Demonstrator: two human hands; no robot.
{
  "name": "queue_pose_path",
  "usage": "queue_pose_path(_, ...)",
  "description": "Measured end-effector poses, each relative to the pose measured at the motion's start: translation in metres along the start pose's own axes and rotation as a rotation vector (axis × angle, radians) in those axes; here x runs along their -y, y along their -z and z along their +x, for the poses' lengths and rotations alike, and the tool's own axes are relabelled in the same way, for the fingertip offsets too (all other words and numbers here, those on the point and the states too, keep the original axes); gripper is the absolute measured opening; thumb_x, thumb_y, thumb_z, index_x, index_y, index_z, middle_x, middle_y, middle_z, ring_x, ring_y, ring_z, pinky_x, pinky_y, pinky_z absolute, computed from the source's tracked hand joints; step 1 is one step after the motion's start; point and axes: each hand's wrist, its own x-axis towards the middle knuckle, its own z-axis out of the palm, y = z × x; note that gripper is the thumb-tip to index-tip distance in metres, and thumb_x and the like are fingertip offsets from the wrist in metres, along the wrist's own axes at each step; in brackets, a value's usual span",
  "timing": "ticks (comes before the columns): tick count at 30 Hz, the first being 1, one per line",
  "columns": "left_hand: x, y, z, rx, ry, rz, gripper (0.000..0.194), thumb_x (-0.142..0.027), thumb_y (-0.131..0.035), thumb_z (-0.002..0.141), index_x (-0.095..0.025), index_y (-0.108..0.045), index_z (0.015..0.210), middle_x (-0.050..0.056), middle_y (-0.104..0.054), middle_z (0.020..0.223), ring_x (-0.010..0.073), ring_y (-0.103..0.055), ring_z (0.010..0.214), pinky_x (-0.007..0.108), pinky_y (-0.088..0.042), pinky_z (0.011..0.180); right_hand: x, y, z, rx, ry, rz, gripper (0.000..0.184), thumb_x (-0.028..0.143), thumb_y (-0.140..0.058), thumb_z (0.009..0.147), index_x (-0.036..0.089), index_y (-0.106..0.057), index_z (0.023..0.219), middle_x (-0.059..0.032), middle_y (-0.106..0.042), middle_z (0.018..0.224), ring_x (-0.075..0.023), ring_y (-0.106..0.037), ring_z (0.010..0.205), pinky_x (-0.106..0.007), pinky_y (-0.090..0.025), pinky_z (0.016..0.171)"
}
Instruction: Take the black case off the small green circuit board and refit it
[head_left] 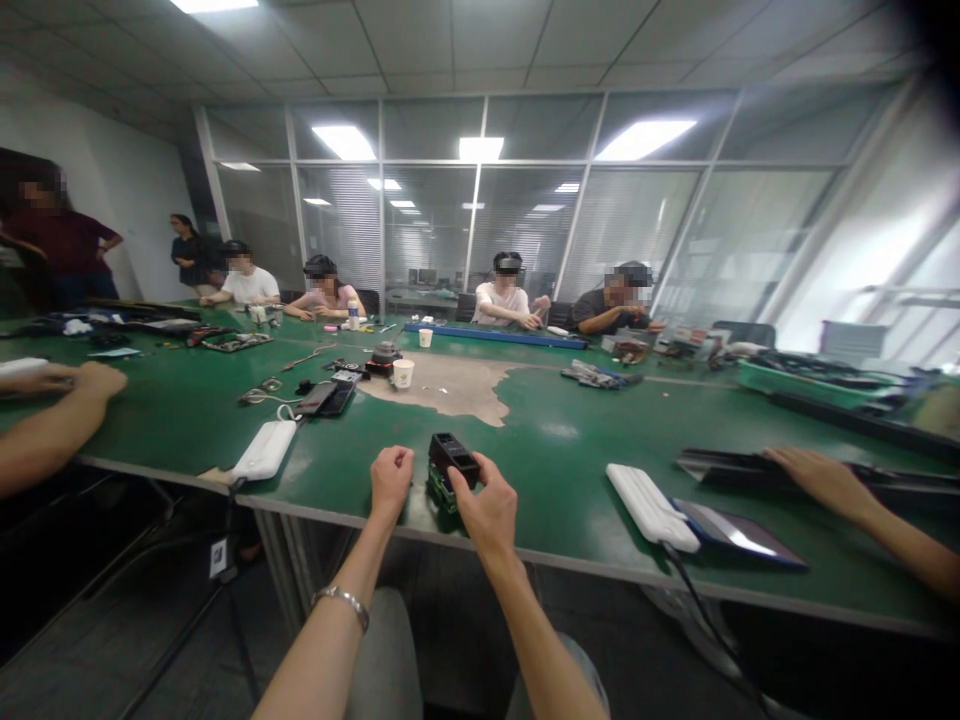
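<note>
My right hand [489,505] grips a small black box-shaped device [452,456] with a green circuit board along its lower side. It stands upright at the near edge of the green table, thumb on the near face and fingers round the right side. Just left of it, my left hand [391,482] is closed, fingers curled together, apart from the device. Whatever those fingers may hold is too small or hidden to make out.
White power banks [651,506] lie right and left, beside a dark flat panel [742,532]. Paper cups [403,374] stand beyond on a torn brown sheet [469,388]. A co-worker's hand [821,478] rests on a black strip at right; another person's arm [52,430] reaches in from the left.
</note>
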Motion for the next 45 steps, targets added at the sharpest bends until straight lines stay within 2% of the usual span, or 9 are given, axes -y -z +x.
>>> queue_pose_path(9,-0.002,0.000,0.001,-0.035,-0.039,0.037,0.028,-0.036,-0.048,0.084,-0.017,-0.068,0.078,0.006,-0.066,0.084,0.0160,-0.062,0.078,0.027,-0.046,0.077,-0.010,-0.009,-0.013,0.074,0.040,-0.123,0.055,0.043,-0.059,0.080,0.012,-0.056,0.125,-0.0156,-0.067,0.107,-0.0267,-0.062,0.096,-0.036,-0.045,0.086)
queue_pose_path(14,-0.003,0.000,0.000,-0.026,-0.054,0.031,0.026,-0.035,-0.048,0.085,-0.018,-0.068,0.079,0.005,-0.067,0.084,0.0150,-0.062,0.077,0.027,-0.047,0.076,-0.020,-0.019,-0.023,0.064,0.183,-0.047,0.066,0.045,-0.059,0.081,0.012,-0.044,0.136,-0.0164,-0.061,0.119,-0.0284,-0.057,0.106,-0.042,-0.043,0.092)
queue_pose_path(18,-0.002,0.001,-0.002,-0.028,-0.040,-0.031,0.025,-0.033,-0.048,0.086,-0.018,-0.067,0.092,0.005,-0.068,0.090,0.0135,-0.063,0.080,0.026,-0.048,0.077,-0.028,-0.025,-0.026,0.028,0.186,0.008,0.062,0.042,-0.057,0.083,0.014,-0.043,0.137,-0.0157,-0.060,0.120,-0.0278,-0.055,0.111,-0.043,-0.044,0.094)
queue_pose_path(21,-0.004,0.001,-0.005,-0.016,-0.042,-0.040,0.025,-0.033,-0.048,0.086,-0.018,-0.067,0.092,0.004,-0.067,0.092,0.0132,-0.063,0.081,0.025,-0.049,0.077,-0.034,-0.025,-0.026,0.017,0.163,0.017,0.059,0.042,-0.057,0.083,0.013,-0.046,0.133,-0.0163,-0.059,0.120,-0.0278,-0.055,0.110,-0.043,-0.044,0.093)
queue_pose_path(28,-0.009,0.008,-0.001,0.094,-0.076,0.150,0.021,-0.029,-0.049,0.086,-0.017,-0.067,0.083,0.004,-0.066,0.086,0.0132,-0.060,0.079,0.024,-0.045,0.077,-0.038,-0.021,-0.024,0.045,0.187,0.012,0.048,0.041,-0.057,0.082,0.013,-0.055,0.121,-0.0150,-0.062,0.113,-0.0273,-0.058,0.103,-0.043,-0.045,0.093)
queue_pose_path(31,-0.011,0.017,0.001,0.111,-0.033,0.374,0.022,-0.032,-0.048,0.088,-0.020,-0.065,0.081,0.004,-0.064,0.084,0.0151,-0.059,0.079,0.025,-0.041,0.073,-0.036,-0.020,-0.024,0.059,0.189,0.011,0.047,0.040,-0.059,0.081,0.014,-0.056,0.120,-0.0136,-0.063,0.112,-0.0267,-0.058,0.102,-0.041,-0.045,0.092)
queue_pose_path(35,-0.011,0.027,-0.005,0.117,-0.056,0.596,0.026,-0.037,-0.044,0.091,-0.021,-0.062,0.083,0.005,-0.061,0.091,0.0163,-0.057,0.083,0.025,-0.036,0.067,-0.035,-0.021,-0.026,0.040,0.175,0.001,0.045,0.041,-0.058,0.082,0.014,-0.056,0.119,-0.0133,-0.063,0.110,-0.0261,-0.058,0.100,-0.040,-0.045,0.090)
queue_pose_path(38,-0.007,0.030,-0.009,0.107,-0.027,0.592,0.030,-0.040,-0.038,0.094,-0.022,-0.060,0.086,0.004,-0.060,0.091,0.0146,-0.056,0.079,0.025,-0.034,0.065,-0.035,-0.023,-0.026,0.029,0.173,-0.008,0.045,0.041,-0.056,0.083,0.014,-0.056,0.119,-0.0136,-0.063,0.110,-0.0264,-0.058,0.100,-0.040,-0.045,0.089)
queue_pose_path(45,-0.001,0.037,-0.010,0.084,-0.043,0.456,0.031,-0.039,-0.040,0.093,-0.021,-0.061,0.079,0.002,-0.060,0.083,0.0131,-0.055,0.076,0.023,-0.034,0.068,-0.034,-0.025,-0.029,0.030,0.166,-0.041,0.045,0.044,-0.055,0.085,0.016,-0.056,0.120,-0.0119,-0.064,0.109,-0.0256,-0.058,0.098,-0.039,-0.045,0.088)
